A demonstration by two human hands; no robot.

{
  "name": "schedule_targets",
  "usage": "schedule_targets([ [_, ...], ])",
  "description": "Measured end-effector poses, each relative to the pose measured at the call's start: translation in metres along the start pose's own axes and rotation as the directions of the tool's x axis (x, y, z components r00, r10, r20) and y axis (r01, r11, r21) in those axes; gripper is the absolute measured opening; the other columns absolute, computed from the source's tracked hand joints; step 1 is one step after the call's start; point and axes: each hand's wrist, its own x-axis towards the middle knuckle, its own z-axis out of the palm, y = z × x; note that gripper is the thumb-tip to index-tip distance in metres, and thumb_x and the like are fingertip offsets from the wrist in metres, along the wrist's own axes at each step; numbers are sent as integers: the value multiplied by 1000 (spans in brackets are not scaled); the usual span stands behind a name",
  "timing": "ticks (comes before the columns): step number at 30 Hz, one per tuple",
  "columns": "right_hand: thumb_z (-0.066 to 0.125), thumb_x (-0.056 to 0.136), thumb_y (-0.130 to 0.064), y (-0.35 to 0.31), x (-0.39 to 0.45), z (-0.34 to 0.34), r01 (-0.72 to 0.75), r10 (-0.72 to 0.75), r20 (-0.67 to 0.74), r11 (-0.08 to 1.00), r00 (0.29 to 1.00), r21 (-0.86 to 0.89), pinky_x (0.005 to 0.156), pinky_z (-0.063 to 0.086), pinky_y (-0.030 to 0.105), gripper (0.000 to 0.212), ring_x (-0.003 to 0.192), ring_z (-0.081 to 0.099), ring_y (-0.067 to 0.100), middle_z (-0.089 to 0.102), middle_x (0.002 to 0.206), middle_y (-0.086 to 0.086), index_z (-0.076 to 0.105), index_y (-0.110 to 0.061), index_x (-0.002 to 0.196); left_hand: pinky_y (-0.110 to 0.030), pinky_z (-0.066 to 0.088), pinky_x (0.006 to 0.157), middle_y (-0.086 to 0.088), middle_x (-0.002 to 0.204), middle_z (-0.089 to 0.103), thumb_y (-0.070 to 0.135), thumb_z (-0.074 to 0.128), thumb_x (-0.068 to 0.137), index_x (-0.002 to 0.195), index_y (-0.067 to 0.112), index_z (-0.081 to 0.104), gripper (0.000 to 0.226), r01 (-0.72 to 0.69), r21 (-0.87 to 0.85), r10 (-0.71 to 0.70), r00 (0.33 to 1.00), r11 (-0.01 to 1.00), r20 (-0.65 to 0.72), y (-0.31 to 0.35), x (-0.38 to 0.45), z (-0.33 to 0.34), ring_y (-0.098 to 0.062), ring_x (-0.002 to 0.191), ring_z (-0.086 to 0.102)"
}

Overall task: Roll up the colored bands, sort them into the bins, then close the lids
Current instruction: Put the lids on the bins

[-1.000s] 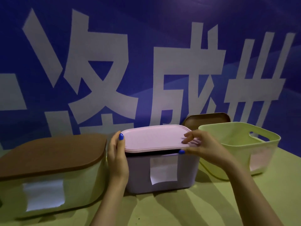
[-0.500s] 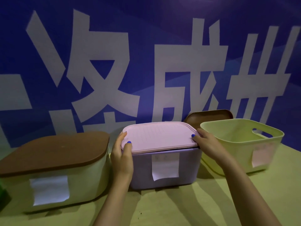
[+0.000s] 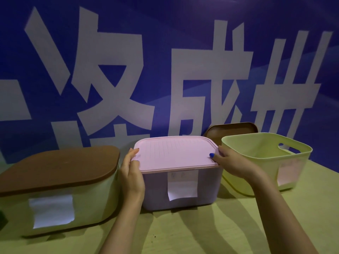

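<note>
Bench (image 3: pixel 229 226) carries three bins in a row in front of a blue banner (image 3: pixel 165 52) with big pale characters; largest first: cream bin (image 3: pixel 58 198) on the left, brown lid (image 3: pixel 60 165) seated on it, so that one reads as closed; paper label (image 3: pixel 52 210) on its front; middle lilac bin (image 3: pixel 183 187), pink lid (image 3: pixel 176 154) lying flat over its rim with no gap visible on the near edge, looks seated or nearly so; white label (image 3: pixel 182 186) hanging off its front; right green bin (image 3: pixel 266 162) is open, no lid on it; second brown lid (image 3: pixel 231 132) stands propped against the banner behind it, most likely the one it needs; no colored bands visible anywhere, insides of the closed bins hidden and the green bin's floor mostly out of sight, so sorting can't be confirmed, but judging by lids going on, rolling and sorting look finished; left to do: press pink lid home if not clicked, then lid the green bin.

Grip: left hand (image 3: pixel 132 173) clamps the pink lid's left end, thumb over the top edge, fingers wrapped down the side of the lilac bin; right hand (image 3: pixel 233 162) holds the lid's right end, thumb on top near the corner, fingers curled under or behind the rim, not fully visible; both grips narrow, closed onto the lid edge, nothing else held.
</note>
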Motion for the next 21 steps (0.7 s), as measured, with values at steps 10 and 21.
schedule_targets([
  [10,28,103,-26,-1,4,10,38,-43,-15,977,999,-210,117,15,39,51,145,12,27,4,159,8,10,-20,150,-35,31,113,0,139,47,-9,38,92,118,12,62,41,-350,337,323,937,874,135,10,0,-4,-17,138,31],
  [21,4,51,-99,-21,8,21,-7,81,117,849,990,-528,118,4,49,118,146,-5,27,-2,159,5,7,-35,150,-34,10,117,12,152,32,70,33,86,140,36,41,64,-449,795,-84,848,407,523,41,-3,-3,-17,143,20],
])
